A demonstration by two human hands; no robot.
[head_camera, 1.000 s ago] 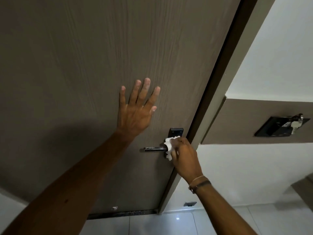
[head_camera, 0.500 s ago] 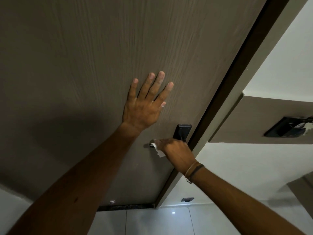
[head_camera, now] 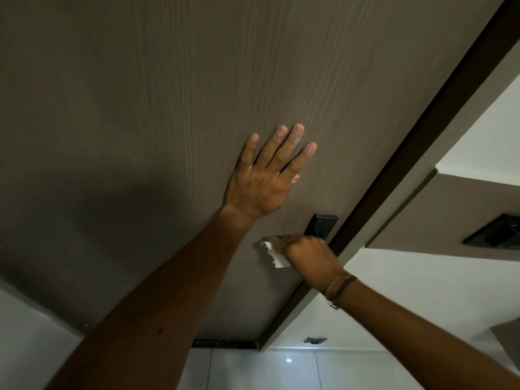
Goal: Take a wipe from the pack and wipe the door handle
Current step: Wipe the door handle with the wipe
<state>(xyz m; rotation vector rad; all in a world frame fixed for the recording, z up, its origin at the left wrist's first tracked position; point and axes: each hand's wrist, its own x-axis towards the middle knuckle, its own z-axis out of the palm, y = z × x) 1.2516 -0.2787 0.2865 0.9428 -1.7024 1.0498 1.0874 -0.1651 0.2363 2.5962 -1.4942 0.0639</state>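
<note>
The white wipe (head_camera: 274, 256) is bunched in the right hand (head_camera: 308, 258), whose grip is clenched around it and over the door handle; the lever itself is hidden under the fist. A loose corner of the wipe hangs below the knuckles. The black lock plate (head_camera: 322, 225) shows just above the hand. The left hand (head_camera: 263, 187) holds nothing and lies flat, fingers spread, on the brown door (head_camera: 168, 108).

Risks: the trailing corner may slip free if the clench loosens. Downward pressure could unlatch the handle and swing the door. The covered lever may be wiped unevenly.
</note>
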